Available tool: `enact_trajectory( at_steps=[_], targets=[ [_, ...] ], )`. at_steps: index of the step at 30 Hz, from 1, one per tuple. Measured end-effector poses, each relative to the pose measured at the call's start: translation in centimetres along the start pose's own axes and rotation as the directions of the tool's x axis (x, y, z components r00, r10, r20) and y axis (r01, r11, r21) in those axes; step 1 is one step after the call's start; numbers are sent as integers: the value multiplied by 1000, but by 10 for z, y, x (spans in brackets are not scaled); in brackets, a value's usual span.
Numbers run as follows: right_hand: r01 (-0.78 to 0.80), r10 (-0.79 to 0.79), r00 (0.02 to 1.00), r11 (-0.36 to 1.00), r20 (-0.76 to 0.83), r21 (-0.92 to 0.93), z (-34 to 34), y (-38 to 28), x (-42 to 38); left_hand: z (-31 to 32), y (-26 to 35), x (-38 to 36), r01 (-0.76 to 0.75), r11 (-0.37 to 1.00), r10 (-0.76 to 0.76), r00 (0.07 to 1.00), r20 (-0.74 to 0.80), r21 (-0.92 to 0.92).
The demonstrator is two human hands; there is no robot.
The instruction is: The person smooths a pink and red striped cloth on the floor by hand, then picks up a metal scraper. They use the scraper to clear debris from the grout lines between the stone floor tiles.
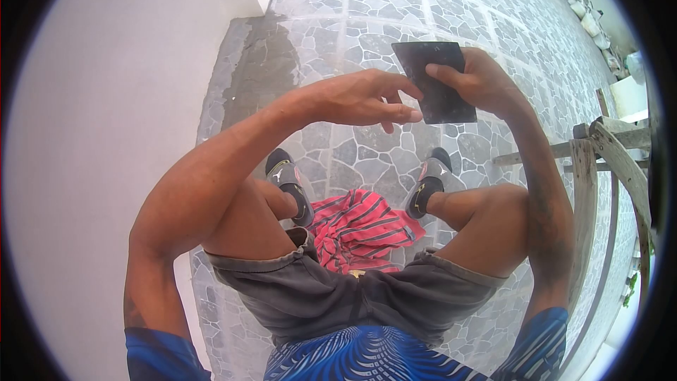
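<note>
My right hand [488,86] grips a thin black rectangular sheet [431,60] by its right side, the thumb lying across its face. Small pale specks dot the sheet, and its top edge curves slightly. My left hand [363,99] reaches in from the left with fingers apart, the fingertips right at the sheet's left edge. Below the hands, between my feet, a red cloth [361,229] with dark stripes lies crumpled on the stone-patterned floor [356,155].
A white wall [106,134] rises close on my left, with a bare cement patch [261,63] by its corner. To my right stands a weathered wooden frame [584,190]. Several bags and loose items [591,25] line the far right wall.
</note>
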State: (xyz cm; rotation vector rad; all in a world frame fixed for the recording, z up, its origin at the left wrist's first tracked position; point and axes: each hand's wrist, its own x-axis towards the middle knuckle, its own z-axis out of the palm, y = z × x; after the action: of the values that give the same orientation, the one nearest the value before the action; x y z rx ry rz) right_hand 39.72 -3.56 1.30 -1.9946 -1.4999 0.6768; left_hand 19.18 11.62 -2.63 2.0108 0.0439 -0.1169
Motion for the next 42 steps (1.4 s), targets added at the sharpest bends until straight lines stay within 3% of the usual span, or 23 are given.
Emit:
enact_trajectory(
  at_steps=[14,42],
  targets=[
    [18,-17,998,1000,53,-10,3,-6,0,7,5,6,-103,991,100,994,-40,-82],
    [33,-32,999,998,14,-62,4,-5,1,3,-3,5,-79,995,71,988,-138,-53]
  ],
)
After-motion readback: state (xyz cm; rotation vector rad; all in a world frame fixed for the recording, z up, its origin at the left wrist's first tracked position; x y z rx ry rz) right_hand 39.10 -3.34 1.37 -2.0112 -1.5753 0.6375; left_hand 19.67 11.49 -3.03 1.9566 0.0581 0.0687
